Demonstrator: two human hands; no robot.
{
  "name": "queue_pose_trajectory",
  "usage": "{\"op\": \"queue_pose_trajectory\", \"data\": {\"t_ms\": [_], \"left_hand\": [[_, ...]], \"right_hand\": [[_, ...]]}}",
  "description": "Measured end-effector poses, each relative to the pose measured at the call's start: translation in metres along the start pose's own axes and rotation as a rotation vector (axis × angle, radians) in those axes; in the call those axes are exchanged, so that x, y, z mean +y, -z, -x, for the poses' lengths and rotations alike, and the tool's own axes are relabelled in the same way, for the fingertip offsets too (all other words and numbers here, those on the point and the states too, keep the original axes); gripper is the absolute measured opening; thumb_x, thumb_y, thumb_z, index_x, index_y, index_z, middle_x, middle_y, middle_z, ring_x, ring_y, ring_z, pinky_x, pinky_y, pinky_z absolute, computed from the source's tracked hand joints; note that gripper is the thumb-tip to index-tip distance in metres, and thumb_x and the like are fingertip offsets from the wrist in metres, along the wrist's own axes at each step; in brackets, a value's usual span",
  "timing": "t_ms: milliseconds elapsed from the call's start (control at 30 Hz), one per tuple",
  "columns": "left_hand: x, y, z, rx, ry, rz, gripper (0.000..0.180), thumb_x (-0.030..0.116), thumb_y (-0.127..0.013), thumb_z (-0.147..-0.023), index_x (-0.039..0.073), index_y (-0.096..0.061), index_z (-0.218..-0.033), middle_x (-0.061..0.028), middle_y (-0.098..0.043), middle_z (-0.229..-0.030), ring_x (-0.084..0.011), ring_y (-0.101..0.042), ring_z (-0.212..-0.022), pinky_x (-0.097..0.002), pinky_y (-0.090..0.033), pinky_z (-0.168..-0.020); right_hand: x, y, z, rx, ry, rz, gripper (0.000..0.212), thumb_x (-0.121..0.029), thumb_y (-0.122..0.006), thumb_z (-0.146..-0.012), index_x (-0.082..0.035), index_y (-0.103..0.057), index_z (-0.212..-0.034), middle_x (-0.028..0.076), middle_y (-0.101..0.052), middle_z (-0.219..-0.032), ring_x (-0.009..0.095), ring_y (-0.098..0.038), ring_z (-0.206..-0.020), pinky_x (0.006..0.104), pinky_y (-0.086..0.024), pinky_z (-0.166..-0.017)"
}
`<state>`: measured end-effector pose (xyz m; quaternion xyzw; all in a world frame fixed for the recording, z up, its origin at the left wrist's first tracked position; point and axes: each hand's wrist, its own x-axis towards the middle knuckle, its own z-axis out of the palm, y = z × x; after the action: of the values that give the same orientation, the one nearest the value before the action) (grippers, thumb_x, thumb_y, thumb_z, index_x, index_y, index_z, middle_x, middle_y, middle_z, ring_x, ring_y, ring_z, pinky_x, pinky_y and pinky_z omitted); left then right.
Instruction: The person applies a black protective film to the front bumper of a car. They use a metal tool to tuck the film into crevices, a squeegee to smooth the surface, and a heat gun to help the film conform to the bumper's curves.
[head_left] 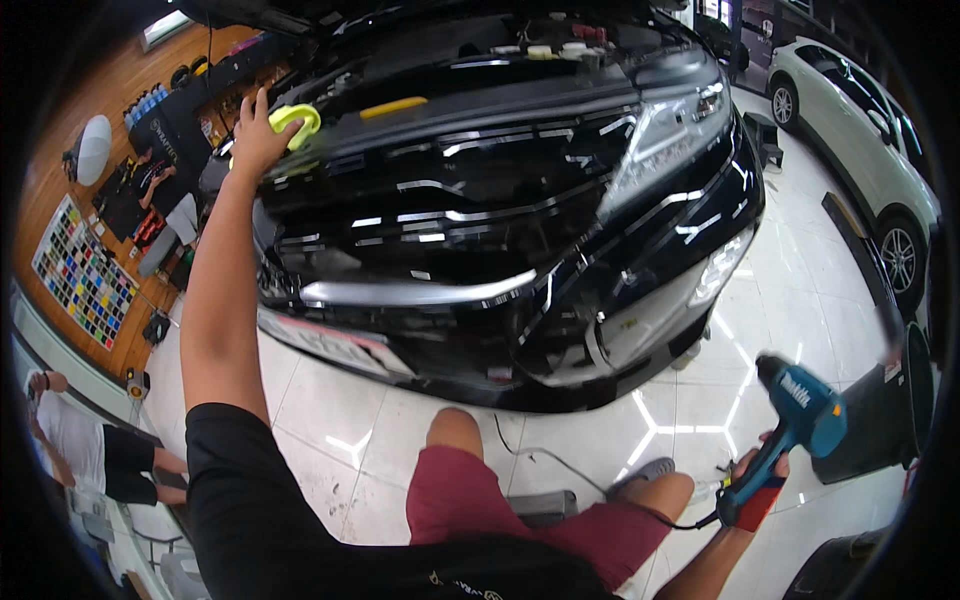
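My right hand is wrapped round the handle of a teal and black heat gun, held upright to the right of my knees; its dark cord trails from the grip's lower end. At the far left of the car's front, my outstretched left hand grips a lime-green, rounded thing. Its exact kind is hard to make out. Before me stands a glossy black car with its hood raised. A yellow strip-like tool lies along the upper front edge, to the right of my left hand.
A low grey stool is between my legs. Black bins stand at the right, and a white car is parked beyond. At the left are a person in a white shirt and a colour sample board.
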<state>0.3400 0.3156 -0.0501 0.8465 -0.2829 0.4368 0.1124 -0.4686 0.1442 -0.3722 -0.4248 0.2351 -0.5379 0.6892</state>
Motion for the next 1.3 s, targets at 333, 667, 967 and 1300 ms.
{"op": "queue_pose_trajectory", "data": {"t_ms": [333, 667, 967, 1300], "left_hand": [[-0.01, 0.069, 0.048, 0.175, 0.038, 0.771, 0.034, 0.023, -0.061, -0.093, -0.005, -0.068, -0.111, -0.0153, -0.064, -0.105, -0.022, -0.06, -0.097, -0.0342, -0.047, -0.088], [0.316, 0.07, 0.171, -0.047, -0.657, 0.702, 0.046, 0.037, -0.05, -0.097, 0.018, -0.057, -0.138, -0.0071, -0.024, -0.165, -0.0418, -0.007, -0.152, -0.058, -0.009, -0.122], [0.234, 0.041, 0.174, 0.056, -0.459, 0.737, 0.054, 0.02, -0.045, -0.097, 0.01, -0.039, -0.15, -0.0186, -0.026, -0.161, -0.0395, -0.029, -0.146, -0.053, -0.017, -0.121], [-0.002, 0.015, 0.113, -0.351, 0.246, 0.156, 0.054, 0.024, -0.062, -0.088, 0.014, -0.053, -0.14, -0.0149, -0.029, -0.161, -0.0465, -0.031, -0.143, -0.0766, -0.023, -0.107]], "right_hand": [[0.083, 0.007, -0.003, 0.406, -0.257, 0.068, 0.048, -0.043, -0.062, -0.087, -0.006, -0.056, -0.116, 0.012, -0.06, -0.057, 0.02, -0.054, -0.041, 0.028, -0.044, -0.038], [0.103, -0.04, 0.01, 0.273, -0.376, 0.073, 0.051, -0.045, -0.061, -0.087, -0.004, -0.054, -0.116, 0.013, -0.062, -0.064, 0.021, -0.057, -0.049, 0.0293, -0.045, -0.045], [0.13, -0.013, 0.038, 0.19, -0.409, -0.006, 0.056, -0.046, -0.07, -0.082, -0.003, -0.055, -0.115, 0.014, -0.061, -0.061, 0.026, -0.06, -0.049, 0.033, -0.05, -0.044], [0.111, -0.025, 0.065, 0.244, -0.365, 0.02, 0.051, -0.046, -0.068, -0.085, -0.003, -0.057, -0.111, 0.014, -0.062, -0.062, 0.023, -0.059, -0.047, 0.0303, -0.049, -0.042]]}}
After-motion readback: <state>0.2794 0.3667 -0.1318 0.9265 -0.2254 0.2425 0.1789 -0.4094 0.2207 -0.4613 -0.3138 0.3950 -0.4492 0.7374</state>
